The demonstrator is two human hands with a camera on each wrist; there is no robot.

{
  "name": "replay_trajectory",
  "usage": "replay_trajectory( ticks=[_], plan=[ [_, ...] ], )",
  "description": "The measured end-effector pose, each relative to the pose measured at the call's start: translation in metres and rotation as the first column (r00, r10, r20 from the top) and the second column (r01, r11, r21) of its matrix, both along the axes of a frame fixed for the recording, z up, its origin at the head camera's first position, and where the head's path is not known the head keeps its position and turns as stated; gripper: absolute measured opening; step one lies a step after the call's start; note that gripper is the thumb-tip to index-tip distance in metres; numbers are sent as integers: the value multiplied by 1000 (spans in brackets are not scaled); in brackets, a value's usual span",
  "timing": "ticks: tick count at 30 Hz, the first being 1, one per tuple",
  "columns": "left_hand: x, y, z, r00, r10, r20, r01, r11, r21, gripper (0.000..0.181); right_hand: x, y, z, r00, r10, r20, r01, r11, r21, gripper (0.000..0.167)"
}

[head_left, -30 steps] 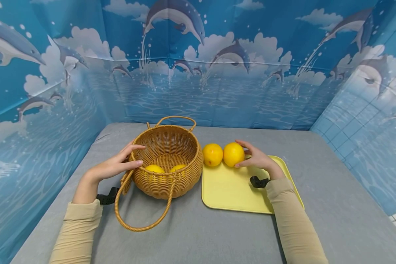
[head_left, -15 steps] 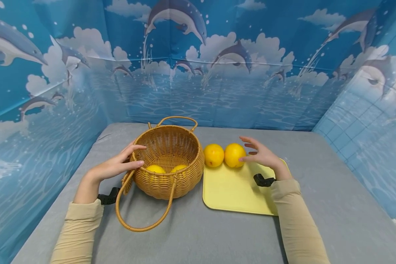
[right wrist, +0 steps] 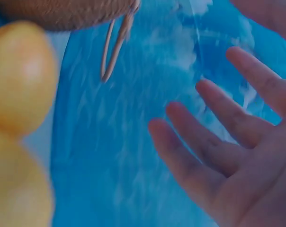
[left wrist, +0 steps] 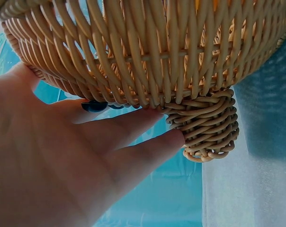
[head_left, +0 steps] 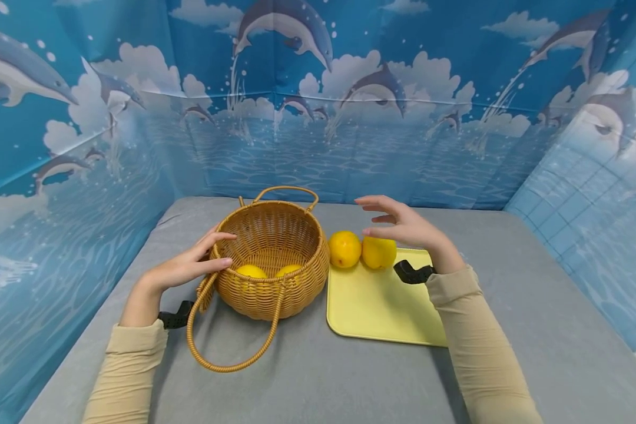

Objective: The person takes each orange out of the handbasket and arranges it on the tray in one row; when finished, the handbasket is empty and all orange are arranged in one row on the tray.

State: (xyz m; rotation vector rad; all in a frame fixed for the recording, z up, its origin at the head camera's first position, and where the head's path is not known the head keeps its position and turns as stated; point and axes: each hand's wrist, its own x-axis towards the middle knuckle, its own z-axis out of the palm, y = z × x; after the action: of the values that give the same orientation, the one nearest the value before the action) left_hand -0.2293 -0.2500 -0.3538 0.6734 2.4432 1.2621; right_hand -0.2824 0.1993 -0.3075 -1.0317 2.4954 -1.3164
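Note:
A wicker basket (head_left: pixel 275 297) stands left of centre; two yellow fruits (head_left: pixel 251 271) show low inside it. My left hand (head_left: pixel 182 266) rests on its left rim, thumb and a finger over the edge. In the left wrist view, straight fingers (left wrist: pixel 129 125) touch the outer weave and a woven knob. Two round yellow-orange fruits, a left one (head_left: pixel 344 249) and a right one (head_left: pixel 379 254), sit side by side at the back of the yellow tray (head_left: pixel 384 312). Above the right fruit hovers my right hand (head_left: pixel 408 227), holding nothing, its fingers spread in the right wrist view.
One looped basket handle (head_left: pixel 233 369) hangs forward onto the grey table (head_left: pixel 318 383); the other handle (head_left: pixel 288 188) stands up at the back. A dolphin-printed blue curtain (head_left: pixel 318 153) encloses the back and sides.
My right hand has let go of the right fruit, drawn back slightly, then risen up and leftward above it. The left hand, basket and fruits have stayed in place.

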Motion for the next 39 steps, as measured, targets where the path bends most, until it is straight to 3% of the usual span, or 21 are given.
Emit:
replay_trajectory(
  ticks=[4,8,14,22,27,33,39],
  plan=[
    [0,0,-1,1000,-2,1,2,1000,-1,53,1,-28,23,996,92,-18,-91,994,64,54],
    [-1,0,-1,1000,-2,-1,2,1000,4,51,-1,-58,37,980,197,-16,-193,969,155,55],
    [-2,-1,-1,1000,-2,-2,2,1000,2,51,-8,-100,45,944,331,12,-320,901,292,55],
    [-2,0,-1,1000,11,8,-11,1000,2,52,-20,-147,56,881,457,120,-469,814,343,52],
    [-1,-1,0,1000,16,16,-16,1000,1,54,-24,-170,56,859,481,176,-510,767,390,52],
    [-1,0,-1,999,23,32,-23,1000,-4,53,-27,-192,43,830,497,252,-557,722,412,51],
    [-1,-1,0,999,13,33,-14,1000,7,51,-38,-201,34,806,489,334,-588,731,347,53]
  ],
)
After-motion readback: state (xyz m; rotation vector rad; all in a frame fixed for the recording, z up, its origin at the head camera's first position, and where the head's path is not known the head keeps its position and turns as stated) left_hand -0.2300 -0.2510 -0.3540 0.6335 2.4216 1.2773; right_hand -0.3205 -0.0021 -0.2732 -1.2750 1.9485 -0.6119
